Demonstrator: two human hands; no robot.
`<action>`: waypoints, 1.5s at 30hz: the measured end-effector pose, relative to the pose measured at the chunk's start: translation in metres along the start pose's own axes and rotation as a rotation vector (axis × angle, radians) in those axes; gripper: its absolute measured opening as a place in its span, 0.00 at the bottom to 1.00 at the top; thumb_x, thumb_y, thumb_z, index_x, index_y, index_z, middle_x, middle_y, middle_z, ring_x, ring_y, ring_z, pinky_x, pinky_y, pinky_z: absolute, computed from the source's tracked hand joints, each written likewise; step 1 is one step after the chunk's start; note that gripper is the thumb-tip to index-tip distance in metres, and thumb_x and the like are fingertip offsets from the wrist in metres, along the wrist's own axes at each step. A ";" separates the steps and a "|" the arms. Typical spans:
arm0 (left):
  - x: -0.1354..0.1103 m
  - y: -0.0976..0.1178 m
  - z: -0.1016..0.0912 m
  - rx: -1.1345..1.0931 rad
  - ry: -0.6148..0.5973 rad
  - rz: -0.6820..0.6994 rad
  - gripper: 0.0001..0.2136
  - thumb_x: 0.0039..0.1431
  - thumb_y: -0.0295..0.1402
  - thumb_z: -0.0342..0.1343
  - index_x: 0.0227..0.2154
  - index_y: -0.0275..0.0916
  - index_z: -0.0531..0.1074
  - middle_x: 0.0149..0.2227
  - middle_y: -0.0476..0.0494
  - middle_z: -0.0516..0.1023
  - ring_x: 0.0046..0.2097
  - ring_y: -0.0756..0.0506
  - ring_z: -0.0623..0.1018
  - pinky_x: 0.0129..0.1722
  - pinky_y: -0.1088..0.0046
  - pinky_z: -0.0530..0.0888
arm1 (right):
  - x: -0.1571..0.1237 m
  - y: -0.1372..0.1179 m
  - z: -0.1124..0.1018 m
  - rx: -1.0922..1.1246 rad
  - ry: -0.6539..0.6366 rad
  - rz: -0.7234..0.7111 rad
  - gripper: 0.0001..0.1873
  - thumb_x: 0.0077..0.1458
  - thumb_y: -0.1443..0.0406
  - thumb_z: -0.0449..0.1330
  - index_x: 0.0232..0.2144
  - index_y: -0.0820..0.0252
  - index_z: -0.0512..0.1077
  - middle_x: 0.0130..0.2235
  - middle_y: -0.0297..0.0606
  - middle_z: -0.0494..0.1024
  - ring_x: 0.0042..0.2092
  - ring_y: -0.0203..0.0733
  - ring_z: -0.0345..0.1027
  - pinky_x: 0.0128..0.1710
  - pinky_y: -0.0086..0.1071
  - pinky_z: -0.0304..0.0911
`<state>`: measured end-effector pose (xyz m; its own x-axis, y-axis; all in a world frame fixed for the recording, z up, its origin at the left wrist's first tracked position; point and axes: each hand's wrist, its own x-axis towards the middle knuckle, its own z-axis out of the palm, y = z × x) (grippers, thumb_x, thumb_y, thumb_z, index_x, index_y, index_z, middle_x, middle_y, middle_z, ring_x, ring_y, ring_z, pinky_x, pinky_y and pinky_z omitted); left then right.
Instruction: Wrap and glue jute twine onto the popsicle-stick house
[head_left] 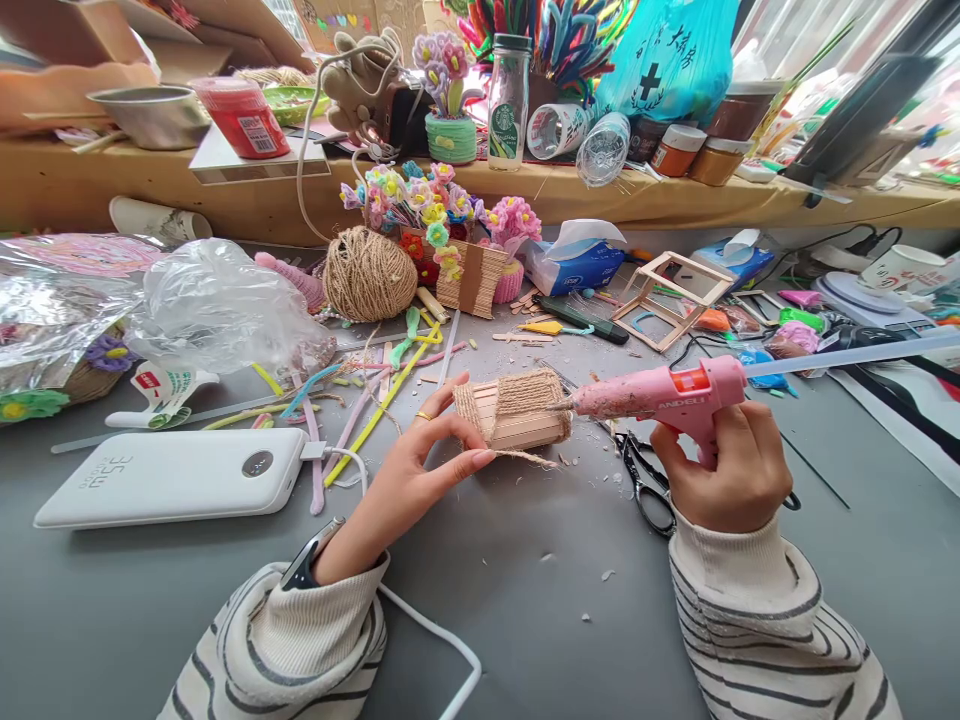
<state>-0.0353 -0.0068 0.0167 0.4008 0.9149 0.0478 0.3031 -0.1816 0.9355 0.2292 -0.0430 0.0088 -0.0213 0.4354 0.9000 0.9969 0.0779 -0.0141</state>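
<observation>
My left hand (420, 460) grips a small box of wooden craft sticks (517, 415), partly wrapped in brown jute twine, and steadies it on the grey table (525, 600). My right hand (727, 470) is closed round the handle of a pink hot glue gun (660, 395). The gun's nozzle touches the twine on the box's right end. A clear glue stick (847, 357) pokes out of the gun's back toward the right.
Black scissors (645, 480) lie under the gun. A white power bank (172, 475) with cable lies at left. A jute twine ball (369, 273), pipe-cleaner flowers (420, 200), a wooden stick frame (667, 297), plastic bags and scattered pipe cleaners crowd the back. A cluttered shelf runs behind.
</observation>
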 end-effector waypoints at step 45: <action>0.002 -0.001 0.001 0.025 0.011 0.018 0.11 0.52 0.43 0.56 0.25 0.41 0.68 0.61 0.45 0.59 0.66 0.42 0.48 0.62 0.62 0.50 | 0.024 0.001 -0.017 -0.126 0.076 -0.302 0.26 0.50 0.63 0.61 0.52 0.59 0.64 0.28 0.37 0.74 0.27 0.38 0.67 0.30 0.29 0.62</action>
<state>-0.0336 -0.0055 0.0152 0.3969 0.9153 0.0682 0.3177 -0.2067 0.9254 0.2306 -0.0480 0.0384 -0.3166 0.3408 0.8852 0.9479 0.0796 0.3084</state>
